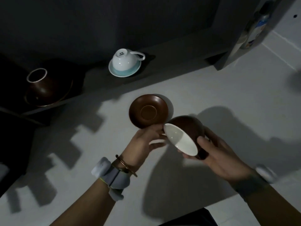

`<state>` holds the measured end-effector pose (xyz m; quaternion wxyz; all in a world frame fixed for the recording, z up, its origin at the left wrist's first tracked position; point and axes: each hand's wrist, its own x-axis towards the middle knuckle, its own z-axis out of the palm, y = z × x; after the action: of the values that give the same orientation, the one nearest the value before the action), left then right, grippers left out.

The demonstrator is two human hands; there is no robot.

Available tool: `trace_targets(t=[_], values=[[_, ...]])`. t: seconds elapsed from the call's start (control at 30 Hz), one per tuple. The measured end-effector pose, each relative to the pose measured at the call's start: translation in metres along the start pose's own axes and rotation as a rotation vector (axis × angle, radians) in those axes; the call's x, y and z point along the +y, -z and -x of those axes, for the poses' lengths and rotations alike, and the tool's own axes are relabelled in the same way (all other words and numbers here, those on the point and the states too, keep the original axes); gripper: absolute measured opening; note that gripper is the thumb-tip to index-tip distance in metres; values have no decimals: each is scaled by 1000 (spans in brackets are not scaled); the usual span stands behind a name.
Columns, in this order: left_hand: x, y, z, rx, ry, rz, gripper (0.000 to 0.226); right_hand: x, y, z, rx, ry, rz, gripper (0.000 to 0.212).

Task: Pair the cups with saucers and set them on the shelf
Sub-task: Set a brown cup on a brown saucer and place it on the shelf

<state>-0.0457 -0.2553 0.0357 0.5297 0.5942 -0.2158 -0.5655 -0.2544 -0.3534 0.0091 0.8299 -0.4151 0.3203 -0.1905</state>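
My left hand [147, 139] pinches the near rim of a brown saucer [149, 110] and holds it tilted above the pale floor. My right hand [216, 152] grips a brown cup [184, 136] with a white inside, tipped on its side so its mouth faces left. The cup's rim sits just beside the saucer's near edge and my left fingers. On the dark shelf at the back, a white cup [124, 60] lies upside down on a pale blue saucer [124, 72]. Further left, another brown cup [40, 84] stands upside down on a brown saucer [48, 98].
The dark shelf [179, 51] runs across the back, with a lower ledge at the left. A tall grey unit [254, 30] with stickers stands at the right. Pale floor [211, 88] spreads below, crossed by hard shadows. Both wrists wear grey bands.
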Motion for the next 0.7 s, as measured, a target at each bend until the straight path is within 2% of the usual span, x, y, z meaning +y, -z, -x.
trace_targets(t=[0.07, 0.1, 0.2, 0.3, 0.37, 0.47, 0.7], values=[[11, 11, -5, 105, 4, 43, 26, -9, -11, -17, 17, 127, 316, 70], [16, 12, -9, 132, -3, -12, 32, -14, -13, -22, 40, 198, 495, 76], [25, 18, -19, 210, -61, -307, 47, -23, -27, -47, 58, 350, 850, 93], [27, 24, -28, 309, -126, -559, 55, -26, -36, -74, -10, 488, 1105, 98], [25, 30, -36, 354, -121, -606, 60, -26, -41, -92, -43, 493, 1193, 96], [20, 41, -52, 421, -85, -612, 52, -23, -49, -116, -73, 417, 1227, 96], [10, 57, -83, 468, -62, -677, 41, -14, -48, -149, -89, 407, 1205, 100]])
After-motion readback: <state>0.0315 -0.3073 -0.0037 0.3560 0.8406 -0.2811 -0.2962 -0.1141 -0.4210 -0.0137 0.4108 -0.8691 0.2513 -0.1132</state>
